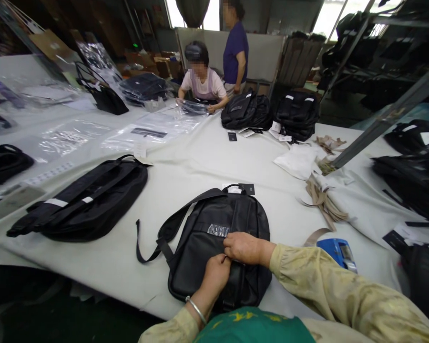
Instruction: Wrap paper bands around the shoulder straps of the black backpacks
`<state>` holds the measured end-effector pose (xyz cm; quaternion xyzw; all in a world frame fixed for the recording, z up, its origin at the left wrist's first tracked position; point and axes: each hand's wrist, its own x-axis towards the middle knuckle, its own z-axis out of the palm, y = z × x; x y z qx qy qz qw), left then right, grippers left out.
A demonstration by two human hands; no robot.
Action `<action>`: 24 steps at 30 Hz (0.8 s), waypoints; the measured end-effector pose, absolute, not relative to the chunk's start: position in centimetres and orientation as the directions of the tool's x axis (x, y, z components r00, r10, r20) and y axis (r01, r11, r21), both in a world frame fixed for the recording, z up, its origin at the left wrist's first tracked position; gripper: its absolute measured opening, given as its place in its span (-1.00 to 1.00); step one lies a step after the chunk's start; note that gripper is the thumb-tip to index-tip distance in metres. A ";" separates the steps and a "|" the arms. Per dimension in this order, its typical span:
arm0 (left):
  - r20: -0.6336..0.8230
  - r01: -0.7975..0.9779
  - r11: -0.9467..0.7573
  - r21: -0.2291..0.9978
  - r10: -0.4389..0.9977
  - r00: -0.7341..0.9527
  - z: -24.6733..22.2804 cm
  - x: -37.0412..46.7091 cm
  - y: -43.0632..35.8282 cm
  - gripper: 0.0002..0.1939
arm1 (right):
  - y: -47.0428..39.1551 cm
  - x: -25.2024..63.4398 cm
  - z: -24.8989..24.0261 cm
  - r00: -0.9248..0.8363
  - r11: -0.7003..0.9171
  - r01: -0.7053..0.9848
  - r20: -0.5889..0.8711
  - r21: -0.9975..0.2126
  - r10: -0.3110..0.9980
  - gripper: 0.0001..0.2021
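Note:
A black backpack (pixel 196 257) lies on the table in front of me, its top handle and hang tags pointing away. One shoulder strap (pixel 175 224) is spread out to the left. A clear plastic wrap (pixel 219 230) covers a small patch on the back panel. My left hand (pixel 216 275) and my right hand (pixel 245 247) meet over the middle of the backpack, fingers closed in a pinch on it. The exact part between the fingertips is hidden. On my left wrist is a silver bangle (pixel 196 309).
Another black backpack (pixel 96 200) lies to the left. A blue tape dispenser (pixel 338 252) and beige straps (pixel 325 200) are at the right. Stacked backpacks (pixel 296 114) stand farther back. Across the table, a person (pixel 203 81) handles clear plastic; another person (pixel 236 52) stands behind. A metal post (pixel 389 116) slants at right.

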<state>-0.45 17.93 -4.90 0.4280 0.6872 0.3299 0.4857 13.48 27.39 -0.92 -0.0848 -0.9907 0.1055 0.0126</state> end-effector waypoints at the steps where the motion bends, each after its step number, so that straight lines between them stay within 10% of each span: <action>1: -0.383 0.256 0.414 0.874 0.909 -0.163 -4.9 -0.5 18.0 -0.72 | 27.2 13.8 -1.3 -0.981 0.963 0.175 0.046 -0.205 0.188 -0.81; 16: -0.560 -0.219 0.551 0.805 0.828 0.026 -3.7 -0.1 18.1 -0.62 | 21.6 16.7 -3.7 -0.568 0.621 0.413 0.344 -0.666 0.748 -0.84; 24: -0.595 -0.073 0.591 0.804 0.800 -0.077 -3.3 0.2 18.3 -0.63 | 17.5 25.1 -2.8 -0.155 0.392 0.690 0.406 -0.608 0.901 -0.66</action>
